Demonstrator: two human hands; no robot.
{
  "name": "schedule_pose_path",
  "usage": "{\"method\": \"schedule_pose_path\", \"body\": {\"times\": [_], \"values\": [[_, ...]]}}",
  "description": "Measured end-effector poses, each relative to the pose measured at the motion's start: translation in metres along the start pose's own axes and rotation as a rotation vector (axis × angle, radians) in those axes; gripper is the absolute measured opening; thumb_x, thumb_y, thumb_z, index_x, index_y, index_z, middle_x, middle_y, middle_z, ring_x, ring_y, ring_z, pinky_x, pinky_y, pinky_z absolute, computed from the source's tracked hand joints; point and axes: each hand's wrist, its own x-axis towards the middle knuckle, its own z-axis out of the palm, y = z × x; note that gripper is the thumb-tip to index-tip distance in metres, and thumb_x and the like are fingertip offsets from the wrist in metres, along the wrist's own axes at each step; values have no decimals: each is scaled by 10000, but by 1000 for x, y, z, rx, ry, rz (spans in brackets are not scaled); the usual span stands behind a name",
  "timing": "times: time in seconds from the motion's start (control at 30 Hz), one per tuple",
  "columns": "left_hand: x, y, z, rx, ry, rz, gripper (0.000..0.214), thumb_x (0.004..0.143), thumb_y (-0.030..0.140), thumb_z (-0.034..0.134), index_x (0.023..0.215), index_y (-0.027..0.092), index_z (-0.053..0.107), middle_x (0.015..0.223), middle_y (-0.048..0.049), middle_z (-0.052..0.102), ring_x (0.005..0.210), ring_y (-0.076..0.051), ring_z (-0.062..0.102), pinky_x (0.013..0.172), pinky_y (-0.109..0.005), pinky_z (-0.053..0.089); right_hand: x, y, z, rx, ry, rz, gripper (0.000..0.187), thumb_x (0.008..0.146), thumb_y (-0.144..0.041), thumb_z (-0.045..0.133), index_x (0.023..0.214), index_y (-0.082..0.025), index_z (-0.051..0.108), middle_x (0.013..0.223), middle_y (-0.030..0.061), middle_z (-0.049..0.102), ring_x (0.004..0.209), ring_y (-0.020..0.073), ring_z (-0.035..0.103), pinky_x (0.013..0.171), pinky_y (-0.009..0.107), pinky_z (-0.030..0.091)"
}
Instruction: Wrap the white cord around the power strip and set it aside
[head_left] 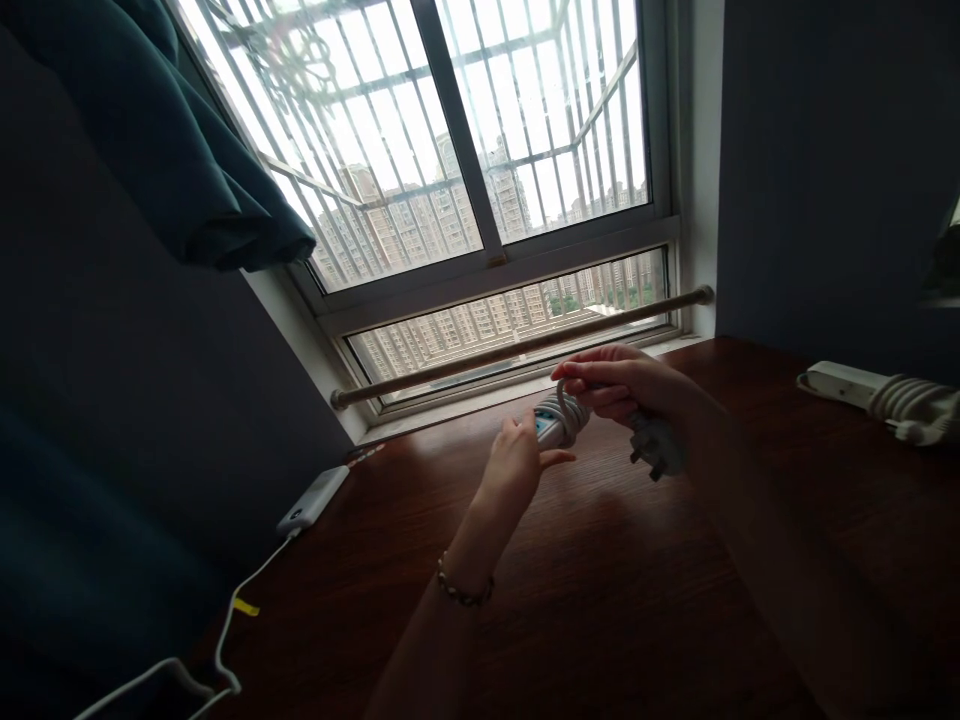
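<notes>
Over the table (600, 580), a power strip (550, 428) sits in the left hand (514, 455), cord (574, 418) around it; the plug (658, 450) hangs below the right hand (622, 385). A second power strip (847, 383) lies far right, a power bank (313, 497) left. Behind, a rail (525, 347) crosses before the window (405, 200), right of a curtain (172, 150).

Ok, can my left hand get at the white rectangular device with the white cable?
Probably yes, once emptied: your left hand is holding the white power strip wrapped in pale grey cord, but brown wooden tabletop shows between the hand and the white rectangular device, so the way looks open.
</notes>
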Motion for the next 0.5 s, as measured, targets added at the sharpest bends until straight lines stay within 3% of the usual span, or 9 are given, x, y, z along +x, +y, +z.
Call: {"method": "schedule_pose_path", "body": {"times": [0.13, 0.23, 0.37, 0.5], "values": [[-4, 11, 9, 69, -61, -29, 647, 707, 503, 598, 1189, 95, 458, 928, -170, 519, 863, -317, 558, 744, -394, 425, 0, 6, 9, 38, -53, 32, 118, 760, -165, 602, 827, -68, 593, 607, -29, 449, 375, -22, 242, 290, 92, 207], [-4, 8, 6, 28, -96, 10, 571, 729, 497, 573, 1157, 127, 493, 913, -144, 521, 843, -291, 556, 728, -369, 426, 2, 6, 6, 119, -14, 14, 80, 796, -117, 546, 838, -59, 582, 614, -24, 451, 372, -23, 266, 284, 73, 233], [-4, -2, -8, -19, -130, 186, 557, 712, 492, 599, 1171, 192, 498, 910, -87, 511, 818, -230, 534, 721, -314, 420, 7, -2, -16, 472, 81, 51, 148, 882, -86, 386, 823, -58, 519, 640, -25, 422, 365, -44, 312, 299, 17, 260], [-3, -8, -30, -80, -270, 426, 540, 682, 454, 650, 1162, 243, 520, 912, -47, 519, 822, -190, 517, 725, -277, 405, 12, -10, -34, 796, 164, 121, 186, 929, -206, 332, 893, -88, 471, 826, 51, 465, 539, -13, 486, 486, 32, 451]]}}
